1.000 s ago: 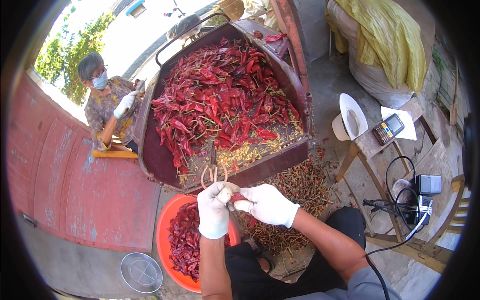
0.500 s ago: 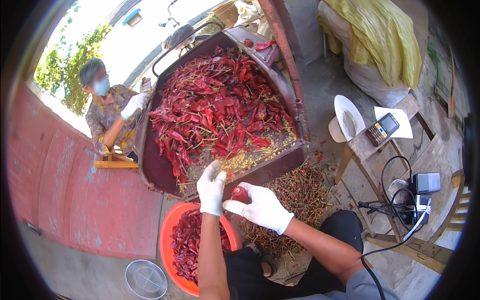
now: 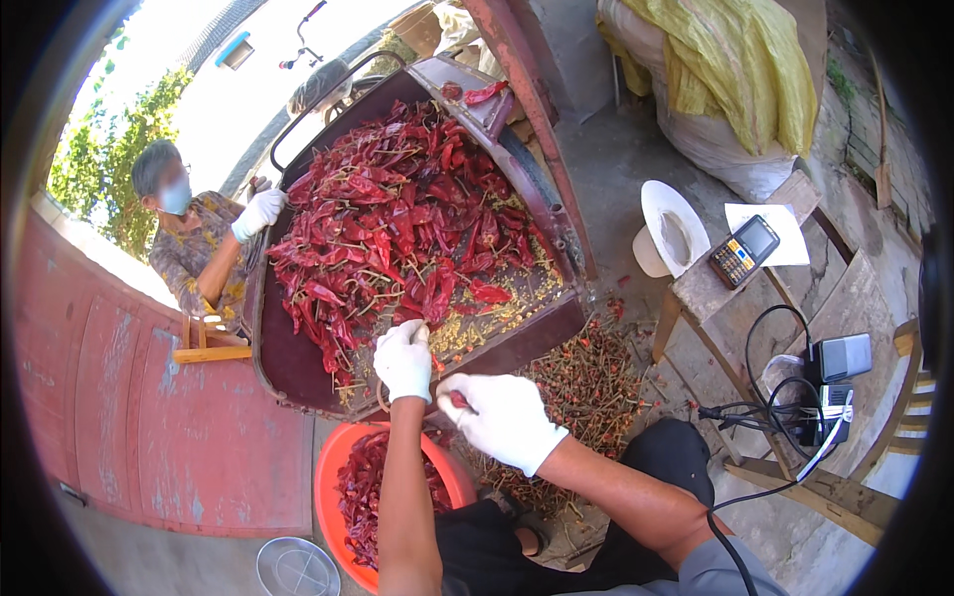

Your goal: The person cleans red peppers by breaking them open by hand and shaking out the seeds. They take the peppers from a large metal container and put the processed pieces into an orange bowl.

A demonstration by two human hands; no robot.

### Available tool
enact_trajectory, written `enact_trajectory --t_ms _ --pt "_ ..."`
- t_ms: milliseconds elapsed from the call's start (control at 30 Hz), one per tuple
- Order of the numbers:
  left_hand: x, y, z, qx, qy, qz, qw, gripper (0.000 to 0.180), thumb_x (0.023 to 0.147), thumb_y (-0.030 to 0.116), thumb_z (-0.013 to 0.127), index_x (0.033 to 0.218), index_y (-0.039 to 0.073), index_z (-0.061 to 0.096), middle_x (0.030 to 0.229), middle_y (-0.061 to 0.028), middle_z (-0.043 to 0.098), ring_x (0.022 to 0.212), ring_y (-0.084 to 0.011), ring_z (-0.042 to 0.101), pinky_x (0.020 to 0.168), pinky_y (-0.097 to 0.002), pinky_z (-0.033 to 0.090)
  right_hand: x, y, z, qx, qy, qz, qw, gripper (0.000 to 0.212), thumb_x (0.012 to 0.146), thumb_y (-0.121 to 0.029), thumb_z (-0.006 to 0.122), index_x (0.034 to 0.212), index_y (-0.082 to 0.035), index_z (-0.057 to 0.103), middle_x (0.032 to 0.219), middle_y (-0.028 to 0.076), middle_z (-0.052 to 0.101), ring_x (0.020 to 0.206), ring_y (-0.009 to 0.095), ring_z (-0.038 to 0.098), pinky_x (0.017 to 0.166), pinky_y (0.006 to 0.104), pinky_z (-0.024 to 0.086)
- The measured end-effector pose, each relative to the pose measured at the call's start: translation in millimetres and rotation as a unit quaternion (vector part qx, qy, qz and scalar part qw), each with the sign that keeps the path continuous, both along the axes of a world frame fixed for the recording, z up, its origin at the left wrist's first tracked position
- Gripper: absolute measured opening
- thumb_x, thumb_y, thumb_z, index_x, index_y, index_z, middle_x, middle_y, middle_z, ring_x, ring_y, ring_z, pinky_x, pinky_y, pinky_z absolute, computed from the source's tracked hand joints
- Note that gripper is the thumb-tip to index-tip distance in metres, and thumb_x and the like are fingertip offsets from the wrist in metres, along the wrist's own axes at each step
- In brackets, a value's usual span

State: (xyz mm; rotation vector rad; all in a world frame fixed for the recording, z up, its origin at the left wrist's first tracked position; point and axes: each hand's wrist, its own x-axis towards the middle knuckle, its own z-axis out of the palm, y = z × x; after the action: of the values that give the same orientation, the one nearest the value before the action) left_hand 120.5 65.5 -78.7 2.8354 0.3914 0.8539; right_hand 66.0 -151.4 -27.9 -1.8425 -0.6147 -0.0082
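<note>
My right hand point(image 3: 505, 417), in a white glove, is closed around a dried red chili pepper point(image 3: 459, 400), with only part of the pepper showing. My left hand point(image 3: 404, 363), also gloved, is at the near edge of the dark red metal cart bed point(image 3: 517, 348). Its fingers are bent and pressed together; what they hold, if anything, is hidden. Beyond them lies a large heap of dried chili peppers point(image 3: 388, 214) with stems, and loose yellow seeds point(image 3: 462, 333) on the bed. Below my hands, an orange-red tub point(image 3: 462, 477) contains more chilies.
Across the cart's left side a masked person point(image 3: 204, 248) in white gloves handles something. Broken stems point(image 3: 586, 397) pile on the floor. At right, a wooden bench point(image 3: 696, 298) bears a handheld device point(image 3: 745, 250), beside a white hat point(image 3: 674, 233). A round strainer point(image 3: 298, 568) sits lower left.
The whole view has shifted slightly. My right hand has turned and closed further over the chili, which shows less now. My left hand's fingers have bent more.
</note>
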Motion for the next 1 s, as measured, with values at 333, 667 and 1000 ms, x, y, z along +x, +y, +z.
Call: enact_trajectory --t_ms 333,667,1000 --pt "-96 -64 78 -0.403 -0.016 -0.099 0.910 0.017 0.089 0.008 0.069 0.102 -0.003 0.072 0.088 -0.0046 0.069 0.082 -0.0107 0.060 0.076 -0.0268 0.049 2 5 -15 0.029 -0.162 -0.078 0.983 0.049 0.087 -0.021 0.067 0.133 -0.007 0.056 0.128 0.014 0.062 0.090 0.030 0.070 0.074 0.0385 0.057" --pt "-123 -84 88 -0.376 -0.092 -0.179 0.905 0.011 0.093 0.006 0.066 0.101 -0.001 0.069 0.087 -0.0019 0.066 0.076 -0.0077 0.059 0.071 -0.0235 0.048 -10 -6 10 0.159 0.324 0.179 0.915 0.033 0.095 -0.029 0.065 0.107 0.002 0.062 0.069 0.008 0.064 0.047 0.015 0.057 0.050 0.0305 0.048" --pt "-121 -84 79 -0.587 -0.065 -0.165 0.790 0.018 0.097 0.016 0.063 0.094 -0.001 0.067 0.084 -0.0029 0.064 0.068 -0.0078 0.056 0.062 -0.0231 0.045 -5 -7 3 0.112 0.317 0.271 0.902 0.028 0.098 -0.030 0.061 0.085 -0.005 0.060 0.067 0.004 0.059 0.049 0.015 0.053 0.046 0.0322 0.041"
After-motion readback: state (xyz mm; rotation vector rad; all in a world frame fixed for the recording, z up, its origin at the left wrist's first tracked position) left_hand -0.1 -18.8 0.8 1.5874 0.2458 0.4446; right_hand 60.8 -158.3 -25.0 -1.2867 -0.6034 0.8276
